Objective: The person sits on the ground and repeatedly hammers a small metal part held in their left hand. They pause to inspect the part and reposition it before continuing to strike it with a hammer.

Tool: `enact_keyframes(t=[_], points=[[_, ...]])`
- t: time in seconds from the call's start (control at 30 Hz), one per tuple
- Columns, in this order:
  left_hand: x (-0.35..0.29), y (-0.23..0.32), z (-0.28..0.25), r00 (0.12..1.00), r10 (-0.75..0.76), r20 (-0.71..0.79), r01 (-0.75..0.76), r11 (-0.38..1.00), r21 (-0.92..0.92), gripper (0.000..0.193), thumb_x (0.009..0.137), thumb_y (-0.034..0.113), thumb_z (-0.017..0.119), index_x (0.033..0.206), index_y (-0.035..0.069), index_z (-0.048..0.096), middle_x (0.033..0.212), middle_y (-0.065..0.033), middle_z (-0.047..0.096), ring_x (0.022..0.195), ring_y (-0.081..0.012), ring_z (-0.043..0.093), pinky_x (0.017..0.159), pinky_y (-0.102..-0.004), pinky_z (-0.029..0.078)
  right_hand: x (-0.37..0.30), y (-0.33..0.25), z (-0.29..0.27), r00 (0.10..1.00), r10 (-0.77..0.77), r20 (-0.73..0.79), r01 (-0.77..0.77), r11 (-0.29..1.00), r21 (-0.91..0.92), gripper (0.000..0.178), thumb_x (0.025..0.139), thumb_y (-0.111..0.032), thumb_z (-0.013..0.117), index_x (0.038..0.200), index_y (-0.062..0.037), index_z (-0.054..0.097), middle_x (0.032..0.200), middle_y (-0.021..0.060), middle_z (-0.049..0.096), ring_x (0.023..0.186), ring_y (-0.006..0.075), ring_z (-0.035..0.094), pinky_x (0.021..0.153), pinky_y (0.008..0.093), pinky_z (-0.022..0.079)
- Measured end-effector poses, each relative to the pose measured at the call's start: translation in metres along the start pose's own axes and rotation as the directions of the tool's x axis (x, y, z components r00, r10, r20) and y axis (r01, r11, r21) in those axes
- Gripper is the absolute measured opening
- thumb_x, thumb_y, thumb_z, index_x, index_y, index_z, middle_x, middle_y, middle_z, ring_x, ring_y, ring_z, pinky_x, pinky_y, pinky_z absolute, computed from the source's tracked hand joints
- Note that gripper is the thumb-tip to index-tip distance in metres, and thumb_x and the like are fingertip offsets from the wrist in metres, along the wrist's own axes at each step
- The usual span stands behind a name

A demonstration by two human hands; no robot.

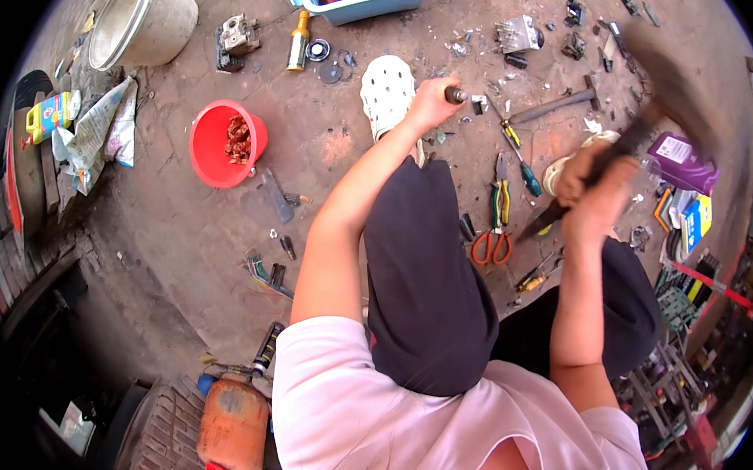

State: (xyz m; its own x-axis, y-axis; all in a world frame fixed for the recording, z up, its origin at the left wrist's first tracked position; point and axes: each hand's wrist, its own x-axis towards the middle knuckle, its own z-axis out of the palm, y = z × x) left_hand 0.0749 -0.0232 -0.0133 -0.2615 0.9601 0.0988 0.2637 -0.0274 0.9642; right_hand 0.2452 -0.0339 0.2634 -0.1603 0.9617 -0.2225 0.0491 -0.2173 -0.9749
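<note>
My right hand (pixel 599 193) is wrapped round the wooden handle of a hammer (pixel 674 94), raised over the right side with its head blurred by motion. In my closed left hand (pixel 433 107) is a short dark rod (pixel 456 95), perhaps a chisel, its round end showing; the rest is hidden by the fist. Beside that hand is my left white clog (pixel 387 98). Between my feet lie a second hammer (pixel 557 104), a screwdriver (pixel 528 177) with a teal grip, pliers (pixel 501 195) with green and yellow handles, and scissors (pixel 491 247) with orange handles.
A red bucket (pixel 203 142) holds copper-coloured scraps, and a blue basin (pixel 364 10) holds copper windings. Nearby are a white bucket (pixel 169 28), a small bottle (pixel 299 41), a metal part (pixel 520 35) and a purple container (pixel 684 163). An orange tank (pixel 234 424) stands lower left.
</note>
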Motion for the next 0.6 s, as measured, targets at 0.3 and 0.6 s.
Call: enact_keyframes(t=[0.3,0.6], points=[[0.008,0.007,-0.007,0.989,0.092,0.115,-0.099,0.993,0.065,0.02,0.066,0.013,0.073,0.076,0.003,0.058,0.071,-0.0139,0.061,0.067,-0.0343,0.059,0.063,-0.034,0.049,0.0,0.158,0.013,0.967,0.236,-0.093,-0.246,0.791,-0.561,0.055,0.093,-0.048,0.047,0.062,-0.0021,0.051,0.052,0.0054,0.047,0.048,0.0157,0.045,0.046,0.03,0.034],[0.018,-0.004,-0.032,0.899,-0.267,-0.348,0.103,0.9,-0.424,0.028,0.082,0.0,0.063,0.063,0.008,0.044,0.059,0.0003,0.045,0.054,-0.0085,0.04,0.052,-0.0251,0.034,-0.03,0.169,-0.034,0.821,0.398,-0.41,-0.404,0.911,0.077,0.053,0.096,-0.049,0.041,0.062,-0.0081,0.042,0.05,-0.0036,0.037,0.039,0.0066,0.034,0.038,0.0232,0.025]])
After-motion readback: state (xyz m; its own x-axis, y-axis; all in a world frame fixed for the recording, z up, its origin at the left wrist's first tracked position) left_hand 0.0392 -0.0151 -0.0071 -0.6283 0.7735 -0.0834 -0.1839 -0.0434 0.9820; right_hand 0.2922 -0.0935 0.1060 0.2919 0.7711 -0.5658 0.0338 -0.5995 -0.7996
